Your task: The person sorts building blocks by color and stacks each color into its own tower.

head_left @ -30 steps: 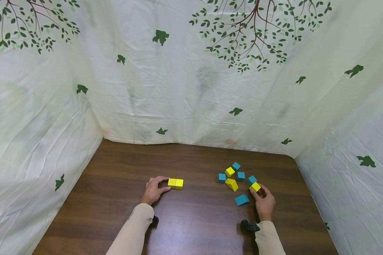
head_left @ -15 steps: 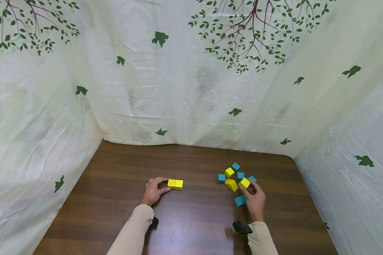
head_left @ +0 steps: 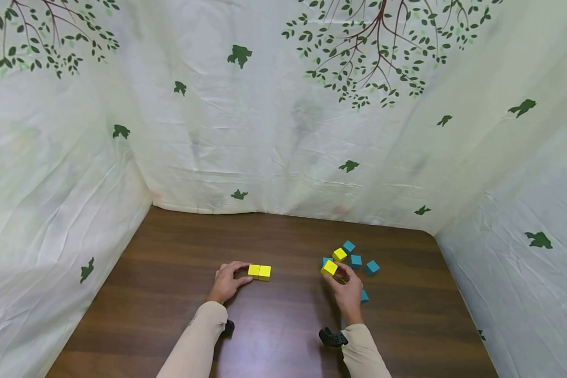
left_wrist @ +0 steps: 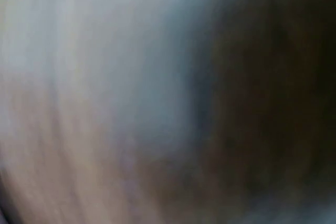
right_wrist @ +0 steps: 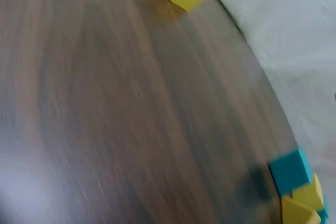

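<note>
While the left hand (head_left: 226, 284) pinches the left end of a touching pair of yellow blocks (head_left: 260, 272) at lower centre, the right hand (head_left: 348, 295) grips a yellow cube (head_left: 329, 268) lower right of centre, near blue blocks (head_left: 356, 261).

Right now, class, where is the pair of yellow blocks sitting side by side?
In the head view, the yellow pair is on the table, just left of centre, its left end at the left hand; the right hand is farther right.
</note>
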Demonstrator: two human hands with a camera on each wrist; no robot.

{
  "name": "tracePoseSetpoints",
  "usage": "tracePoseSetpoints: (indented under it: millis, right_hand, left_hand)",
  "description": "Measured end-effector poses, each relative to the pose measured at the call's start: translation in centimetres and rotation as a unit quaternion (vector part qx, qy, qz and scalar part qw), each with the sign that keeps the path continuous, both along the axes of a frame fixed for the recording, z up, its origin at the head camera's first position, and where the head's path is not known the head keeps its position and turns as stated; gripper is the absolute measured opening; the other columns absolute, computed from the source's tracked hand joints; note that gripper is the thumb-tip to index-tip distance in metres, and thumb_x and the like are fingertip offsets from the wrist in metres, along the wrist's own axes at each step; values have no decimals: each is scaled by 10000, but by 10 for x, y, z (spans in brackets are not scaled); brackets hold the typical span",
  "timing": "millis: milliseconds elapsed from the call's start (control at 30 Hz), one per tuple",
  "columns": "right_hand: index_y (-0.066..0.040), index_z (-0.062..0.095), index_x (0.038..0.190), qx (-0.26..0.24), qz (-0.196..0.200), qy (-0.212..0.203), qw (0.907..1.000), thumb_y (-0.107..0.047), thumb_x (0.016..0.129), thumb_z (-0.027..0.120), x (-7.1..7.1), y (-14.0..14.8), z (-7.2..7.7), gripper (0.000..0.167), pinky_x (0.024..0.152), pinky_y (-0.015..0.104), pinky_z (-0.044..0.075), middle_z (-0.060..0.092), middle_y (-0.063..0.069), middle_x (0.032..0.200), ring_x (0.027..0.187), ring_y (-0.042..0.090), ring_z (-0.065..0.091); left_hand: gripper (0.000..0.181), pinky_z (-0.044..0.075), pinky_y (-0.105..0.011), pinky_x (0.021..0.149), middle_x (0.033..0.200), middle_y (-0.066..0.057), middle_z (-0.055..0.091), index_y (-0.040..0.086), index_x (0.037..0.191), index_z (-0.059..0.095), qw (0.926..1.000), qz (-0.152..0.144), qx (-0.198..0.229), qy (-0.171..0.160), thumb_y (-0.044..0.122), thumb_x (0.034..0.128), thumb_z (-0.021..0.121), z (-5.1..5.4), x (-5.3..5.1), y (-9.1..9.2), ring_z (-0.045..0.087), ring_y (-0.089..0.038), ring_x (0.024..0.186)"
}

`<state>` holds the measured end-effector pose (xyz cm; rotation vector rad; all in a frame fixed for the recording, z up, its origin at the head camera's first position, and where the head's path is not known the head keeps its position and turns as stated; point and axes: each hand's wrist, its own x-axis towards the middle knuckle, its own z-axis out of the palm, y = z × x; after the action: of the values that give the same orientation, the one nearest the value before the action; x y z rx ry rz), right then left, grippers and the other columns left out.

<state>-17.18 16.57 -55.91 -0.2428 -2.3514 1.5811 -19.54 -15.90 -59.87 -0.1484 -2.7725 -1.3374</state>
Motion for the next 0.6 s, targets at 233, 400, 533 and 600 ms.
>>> tracePoseSetpoints:
  millis: [233,400,533,600]
  right_hand:
    - [-50,661,1166,46,371,-31,9993,-125,782,809,-1,-33,-5,418,830,390,515,665,84,1032,915,246,605]
    - [-59,665,1144,290,744,76,9968,-129,776,815,-2,-55,-7,404,831,408,522,666,62,1027,900,228,615]
    - [-62,679,1116,451,1100,281,9925,-135,766,822,-4,-72,-7,385,806,387,533,672,49,1009,884,220,631]
    - [-66,684,1108,584,1224,357,9901,-145,762,825,-5,-80,-7,382,794,376,535,673,42,997,876,213,636]
  left_hand:
    - [361,302,-479,905,1176,-92,660,103,1130,703,10000,16,-44,52,175,788,794,0,1,0,494,-299,996]
    - [364,302,-472,900,1169,-95,661,92,1129,703,10000,25,19,82,161,784,796,2,2,1,493,-307,1000]
    - [363,304,-466,897,1166,-91,661,93,1127,704,10000,17,29,85,162,782,797,2,3,1,494,-302,1002]
    - [362,306,-467,895,1169,-91,660,96,1127,704,10000,6,10,80,167,784,795,2,3,1,496,-299,999]
